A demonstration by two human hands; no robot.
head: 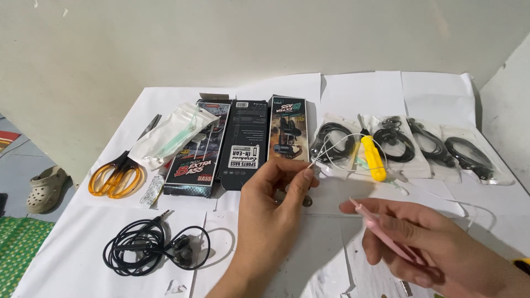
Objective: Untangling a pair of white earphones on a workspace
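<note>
Pinching the thin white wire (337, 144) near the table's (359, 91) centre, our left hand (276, 190) closes on it; our right hand (411, 234) grips pink tweezers (381, 234). It seems light, limp, fragile: hold near its end.

A home repair corner; white paper sheets (359, 91) cover a low table; a sandal (47, 187) lies on the floor.

Plain off-white wall (221, 38) behind the work surface; a second wall (510, 116) meets it at right. Table (66, 259) covered in white paper sheets. Grey floor (22, 160) at left, green patterned mat (16, 243), beige clog (47, 187). Light even, soft.
</note>
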